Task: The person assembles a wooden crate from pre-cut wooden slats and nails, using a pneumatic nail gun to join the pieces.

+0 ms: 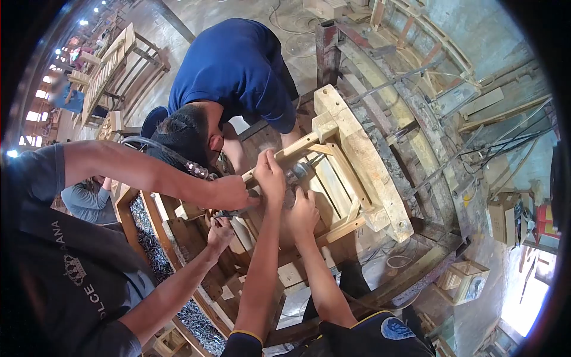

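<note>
The wooden frame (345, 172) lies beneath the person's 2 hands, its far end against a thick wooden block (370, 169). The left hand (270, 177) lies over the frame's upper rail (290, 151), fingers nearly straight; whether they grip it, I cannot tell. The right hand (302, 212) is inside the frame's near end, fingers bent just beside a grey cylindrical power tool (299, 171); its hold is hidden too. The tool points toward the frame's inner corner, and I cannot tell who holds it.

To the left of the frame, a co-worker in a grey T-shirt (65, 250) reaches in with 2 hands, the upper (232, 193) close to the person's left hand, near an air-hose fitting (198, 171). Beyond the frame, a co-worker in a blue shirt (229, 62) bends low over the work. Farther left of it is a wooden trough of metal fasteners (148, 235).

The main risk is crowding: with at least 5 hands round the frame's near end, a slipping bit could catch fingers. If the frame is braced unevenly, the tool's torque could twist it off line. The air hose could snag on a forearm, and the bent head sits close to the tools.
</note>
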Demonstrator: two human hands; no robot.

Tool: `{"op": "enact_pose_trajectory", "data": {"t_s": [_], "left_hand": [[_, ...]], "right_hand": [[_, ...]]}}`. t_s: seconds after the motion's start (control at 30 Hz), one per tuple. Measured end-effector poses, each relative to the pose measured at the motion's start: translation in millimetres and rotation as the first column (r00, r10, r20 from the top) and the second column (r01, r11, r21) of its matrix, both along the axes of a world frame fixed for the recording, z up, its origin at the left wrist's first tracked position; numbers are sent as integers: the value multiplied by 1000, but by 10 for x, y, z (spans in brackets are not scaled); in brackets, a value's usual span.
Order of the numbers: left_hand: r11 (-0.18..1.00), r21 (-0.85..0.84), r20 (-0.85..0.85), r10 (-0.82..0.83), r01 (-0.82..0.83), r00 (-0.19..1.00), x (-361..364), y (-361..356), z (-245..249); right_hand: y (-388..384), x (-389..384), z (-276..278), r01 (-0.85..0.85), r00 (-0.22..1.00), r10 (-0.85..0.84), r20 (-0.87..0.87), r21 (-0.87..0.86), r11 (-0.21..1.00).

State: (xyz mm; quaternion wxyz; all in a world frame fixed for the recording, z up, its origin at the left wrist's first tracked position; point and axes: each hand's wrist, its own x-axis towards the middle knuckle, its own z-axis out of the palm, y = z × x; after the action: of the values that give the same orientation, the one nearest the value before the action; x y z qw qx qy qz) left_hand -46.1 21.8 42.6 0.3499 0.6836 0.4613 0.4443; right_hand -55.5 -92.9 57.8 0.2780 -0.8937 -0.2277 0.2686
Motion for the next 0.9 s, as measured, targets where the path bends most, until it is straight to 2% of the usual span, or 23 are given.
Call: {"op": "enact_pose_trajectory", "data": {"t_s": [0.07,0.2,0.23,0.33,0.5,0.63,0.73,0.77,0.9], "left_hand": [[998,-36,-64,-44,42,997,-61,12,1],[987,-7,-214,-161,163,963,-257,-32,13],[971,102,-209,-190,215,959,-296,-41,-9],[962,208,-158,-145,177,977,-261,-35,-19],[1000,8,98,24,-25,995,-251,51,-138],[995,-99,192,42,-23,981,-226,76,-91],[997,-61,200,58,-47,978,-212,92,-113],[994,-110,208,47,-24,977,-239,97,-114],[985,-115,171,150,-132,974,-201,67,-105]], "right_hand": [[16,17,62,0,999,-2,-52,-32,999],[14,-23,52,56,998,-56,-5,15,998],[26,-44,-30,72,997,-72,12,44,996],[77,-64,-63,79,997,-79,-17,41,996],[194,-71,8,66,997,-62,-56,68,996],[251,-80,3,69,997,-65,-45,97,993],[274,-90,-30,65,997,-62,-47,62,996],[288,-79,-23,65,997,-63,-47,43,997],[284,-57,31,96,994,-94,-62,32,995]]}}
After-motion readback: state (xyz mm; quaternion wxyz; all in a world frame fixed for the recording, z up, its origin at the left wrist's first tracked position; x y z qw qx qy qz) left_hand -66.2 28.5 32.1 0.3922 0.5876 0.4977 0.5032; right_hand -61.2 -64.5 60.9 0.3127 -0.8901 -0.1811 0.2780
